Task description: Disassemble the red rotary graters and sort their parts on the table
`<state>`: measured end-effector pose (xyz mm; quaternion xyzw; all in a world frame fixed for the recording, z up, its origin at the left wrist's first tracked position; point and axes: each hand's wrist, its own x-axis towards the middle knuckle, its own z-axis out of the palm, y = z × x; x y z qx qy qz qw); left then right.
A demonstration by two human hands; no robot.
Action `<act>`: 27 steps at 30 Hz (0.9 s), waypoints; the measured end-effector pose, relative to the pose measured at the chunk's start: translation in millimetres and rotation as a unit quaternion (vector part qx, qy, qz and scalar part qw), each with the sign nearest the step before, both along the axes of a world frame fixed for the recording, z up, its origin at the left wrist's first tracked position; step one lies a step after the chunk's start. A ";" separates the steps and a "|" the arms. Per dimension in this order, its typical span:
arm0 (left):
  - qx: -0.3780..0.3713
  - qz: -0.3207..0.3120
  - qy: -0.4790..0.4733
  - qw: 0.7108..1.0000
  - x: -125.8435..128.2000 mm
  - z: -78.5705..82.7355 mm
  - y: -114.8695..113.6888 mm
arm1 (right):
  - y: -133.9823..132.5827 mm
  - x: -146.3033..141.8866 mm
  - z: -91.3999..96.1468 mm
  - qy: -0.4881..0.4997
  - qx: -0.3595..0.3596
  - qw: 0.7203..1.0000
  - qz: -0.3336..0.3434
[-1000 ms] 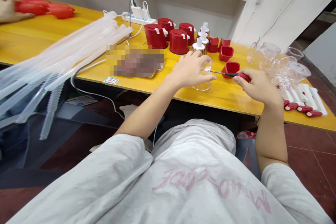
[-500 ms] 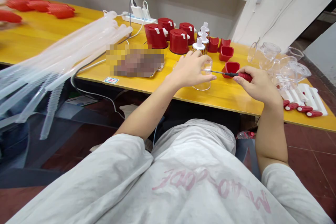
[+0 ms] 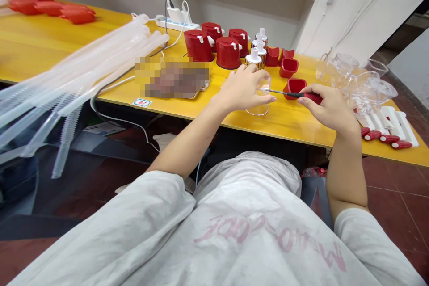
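My left hand (image 3: 244, 88) is curled over a clear plastic cup (image 3: 260, 98) that stands on the yellow table (image 3: 50, 44). My right hand (image 3: 326, 106) grips a screwdriver (image 3: 291, 94) by its red handle. The thin metal shaft points left, and its tip reaches the cup beside my left fingers. A small red open cap (image 3: 296, 86) lies just behind the screwdriver.
Behind my hands stand red domed housings (image 3: 229, 52), small white-topped bottles (image 3: 258, 49) and more red caps (image 3: 288, 67). Clear cups (image 3: 362, 82) and white pieces with red ends (image 3: 389, 132) lie at the right. A bundle of translucent corrugated tubes (image 3: 83, 71) overhangs the left edge. A power strip (image 3: 176, 22) sits at the back.
My hands, the cup and the screwdriver have hardly moved. At the far left edge, a blurred shape among the red parts has gone out of view.
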<state>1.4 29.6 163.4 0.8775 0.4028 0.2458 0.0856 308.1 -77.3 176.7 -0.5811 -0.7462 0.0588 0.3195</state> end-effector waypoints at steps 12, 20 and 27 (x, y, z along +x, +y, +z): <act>-0.003 -0.005 -0.008 1.000 -1.0 0.6 -0.6 | -0.8 2.5 0.2 -0.002 -0.028 1.000 0.000; -0.004 -0.001 -0.008 1.000 -0.7 0.6 -1.0 | 0.4 2.0 1.1 0.000 -0.005 1.000 -0.003; 0.001 -0.001 -0.008 1.000 -0.6 -0.2 -0.5 | 0.2 2.3 0.0 0.006 -0.023 1.000 0.003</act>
